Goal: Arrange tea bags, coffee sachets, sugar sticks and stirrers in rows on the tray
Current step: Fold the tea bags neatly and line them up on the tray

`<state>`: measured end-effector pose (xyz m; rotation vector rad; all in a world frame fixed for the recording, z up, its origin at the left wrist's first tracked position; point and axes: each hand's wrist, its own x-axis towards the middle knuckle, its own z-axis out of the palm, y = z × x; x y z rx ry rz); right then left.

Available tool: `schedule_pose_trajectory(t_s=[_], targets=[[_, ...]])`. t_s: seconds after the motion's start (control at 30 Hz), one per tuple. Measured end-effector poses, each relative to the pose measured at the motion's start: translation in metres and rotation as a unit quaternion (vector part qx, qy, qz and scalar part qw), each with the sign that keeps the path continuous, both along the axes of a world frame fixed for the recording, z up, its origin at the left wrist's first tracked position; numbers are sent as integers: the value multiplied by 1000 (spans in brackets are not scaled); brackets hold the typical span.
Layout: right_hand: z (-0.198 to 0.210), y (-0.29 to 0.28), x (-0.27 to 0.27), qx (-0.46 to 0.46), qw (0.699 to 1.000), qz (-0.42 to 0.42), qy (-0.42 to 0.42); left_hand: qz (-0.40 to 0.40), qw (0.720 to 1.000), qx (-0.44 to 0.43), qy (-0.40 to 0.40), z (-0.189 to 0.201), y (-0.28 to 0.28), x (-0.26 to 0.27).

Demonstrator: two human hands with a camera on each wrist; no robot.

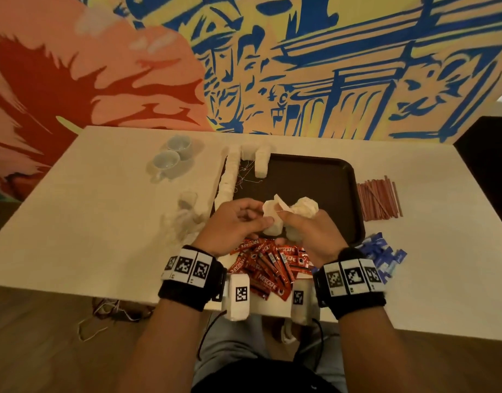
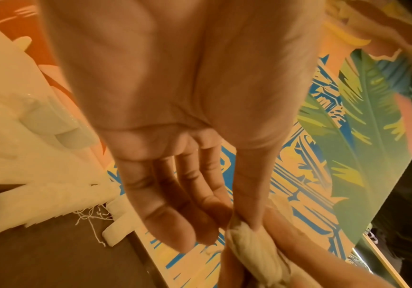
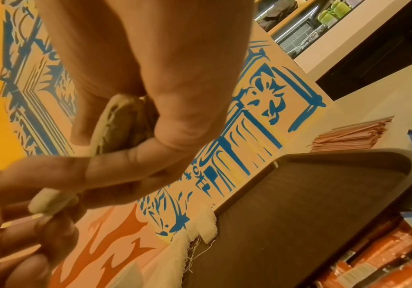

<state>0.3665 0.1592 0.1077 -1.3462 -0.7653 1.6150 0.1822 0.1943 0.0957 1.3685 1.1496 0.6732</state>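
Note:
Both hands hover over the near part of the dark brown tray (image 1: 323,180). My right hand (image 1: 296,222) grips a bunch of white tea bags (image 1: 304,207), seen wedged between its fingers and thumb as tea bags (image 3: 116,122). My left hand (image 1: 259,218) pinches one tea bag (image 1: 272,212) from that bunch between thumb and forefinger; the left wrist view shows this tea bag (image 2: 251,241). A long row of tea bags (image 1: 229,177) lies along the tray's left edge, with a shorter row (image 1: 262,163) beside it. Red coffee sachets (image 1: 268,265), blue sugar sticks (image 1: 383,253) and reddish stirrers (image 1: 380,199) lie in piles on the table.
Two pale cups (image 1: 170,157) stand at the back left of the white table (image 1: 88,222). Loose tea bags (image 1: 184,217) lie left of the tray. A painted wall rises right behind the table. Strings lie on the floor at the near left.

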Motion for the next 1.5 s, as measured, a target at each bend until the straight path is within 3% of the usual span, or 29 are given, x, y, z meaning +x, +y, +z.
schedule_pose_trajectory(t_s=[0.1,0.5,0.8,1.07,1.2,1.27,1.37,1.5], targets=[[1,-7,1,11,999,-1,-37,-1,1000,-3,-5,-1,-9,-2],[-6,4,20,72,995,-68,17,29,998,4,57,1,-11,-15],[-15,9,20,55,997,-34,-47,53,998,-25,2,4,-9,-12],[-22,20,34,10,983,-186,-10,112,993,4,-26,18,9,-26],[-18,26,38,-1,975,-221,0,167,984,11,-61,21,20,-34],[-16,28,36,7,982,-187,-11,160,984,2,-79,24,23,-32],[-9,27,25,33,997,-64,-27,112,991,-12,-76,29,26,-20],[-2,27,9,89,991,63,-73,39,997,-18,-67,32,31,-3]])
